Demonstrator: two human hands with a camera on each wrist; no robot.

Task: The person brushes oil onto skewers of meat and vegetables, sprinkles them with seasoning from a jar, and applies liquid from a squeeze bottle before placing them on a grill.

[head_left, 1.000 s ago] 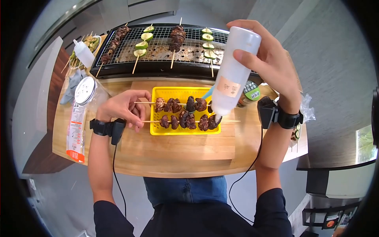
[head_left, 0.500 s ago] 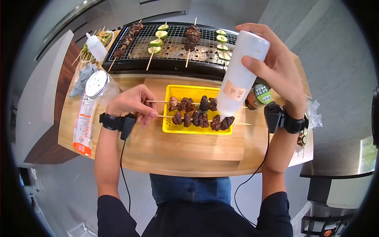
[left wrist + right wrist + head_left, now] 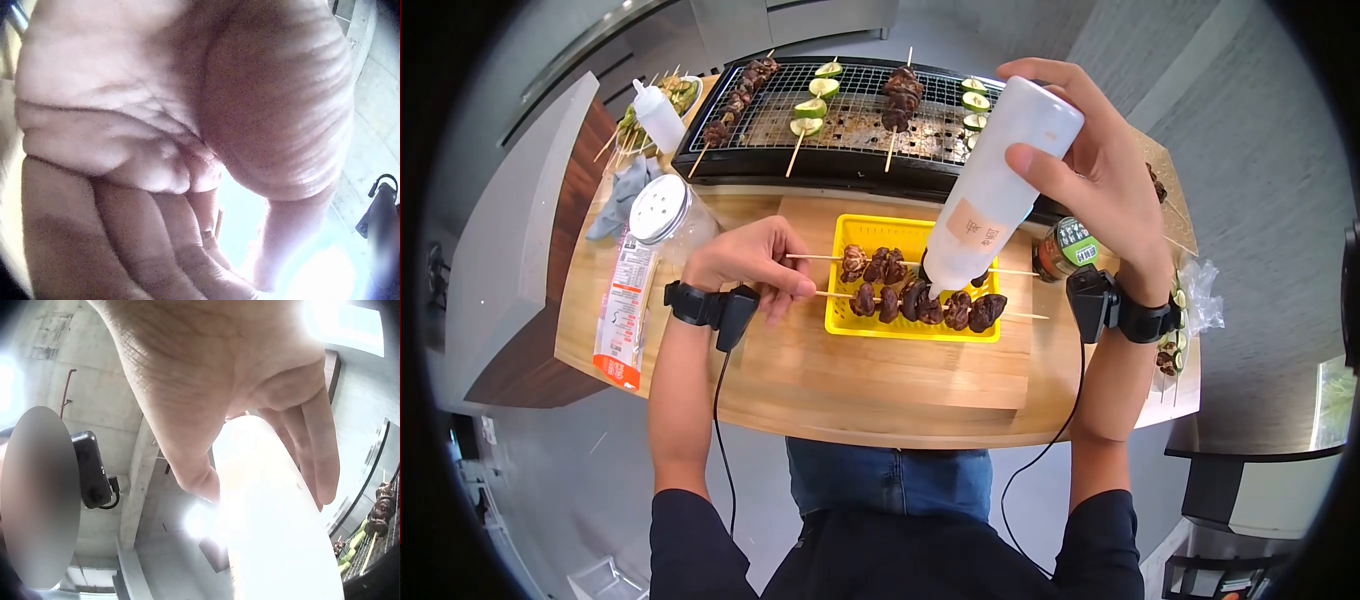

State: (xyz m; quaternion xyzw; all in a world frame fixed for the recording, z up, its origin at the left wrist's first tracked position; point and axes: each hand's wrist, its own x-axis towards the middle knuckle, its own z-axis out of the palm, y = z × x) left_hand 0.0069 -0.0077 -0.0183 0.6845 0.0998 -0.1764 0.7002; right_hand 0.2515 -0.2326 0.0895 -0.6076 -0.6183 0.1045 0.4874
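The right hand [image 3: 1090, 170] holds a white squeeze bottle [image 3: 990, 190] upside down, fingers and thumb wrapped around its body, and the nozzle points down to the skewers [image 3: 920, 297] that lie across the yellow tray [image 3: 840, 320]. The tip is just above, or maybe touching, the dark pieces near the middle of the two skewers; I cannot tell from the head view if liquid comes out now. The left hand [image 3: 750, 265] pinches the bare wooden ends of the skewers at the left side of the tray, with the fingertips pressed together on the sticks, so the skewers stay in place; the left wrist view shows only the palm and curled fingers very close, and the sticks are hardly seen there. In the right wrist view the bottle [image 3: 281, 512] is a bright shape under the palm, with the fingers closed over it. In my judgement the step in hand is to put sauce or oil on the pieces, and it is in the middle, because the nozzle stands over the centre of the row. The next move probably calls for a light squeeze while the bottle goes along the row, with the nozzle kept low over the tray, and the left hand should keep the sticks firm, perhaps roll them a little. Behind the tray, more skewers lie on the grill [image 3: 850, 150], well apart from both hands.
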